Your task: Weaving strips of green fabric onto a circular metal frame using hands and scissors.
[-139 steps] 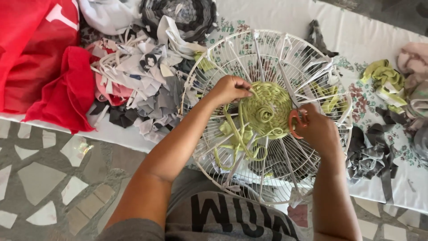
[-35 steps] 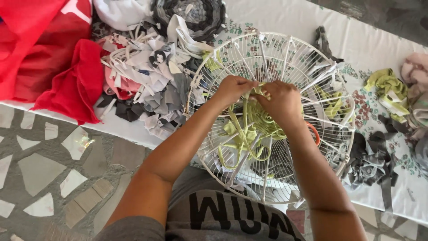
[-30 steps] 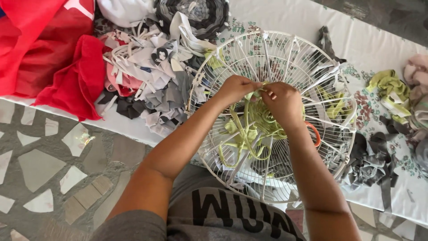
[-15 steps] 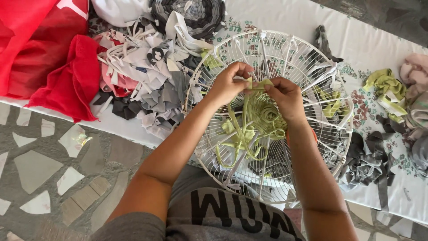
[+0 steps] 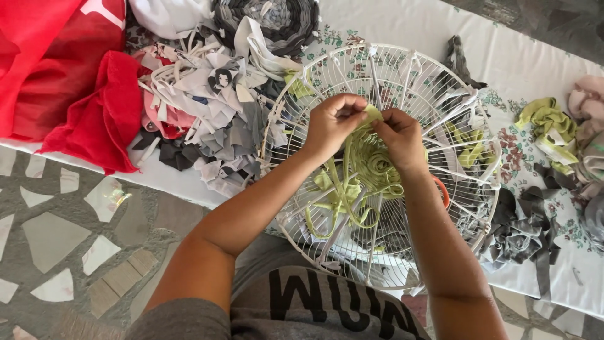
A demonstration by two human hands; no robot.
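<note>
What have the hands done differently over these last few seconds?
The left hand and right hand, earlier apart on the white wire fan guard, came together and moved toward its far side, pinching a green fabric strip. The guard and the fabric scraps stayed put.

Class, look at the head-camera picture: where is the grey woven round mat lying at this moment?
The grey woven round mat lies at the top edge of the head view, left of centre, behind the pile of fabric scraps and just beyond the white wire fan guard.

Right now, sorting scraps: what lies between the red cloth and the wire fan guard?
Head view: a heap of grey, white and pink fabric strips between red cloth and guard.
</note>
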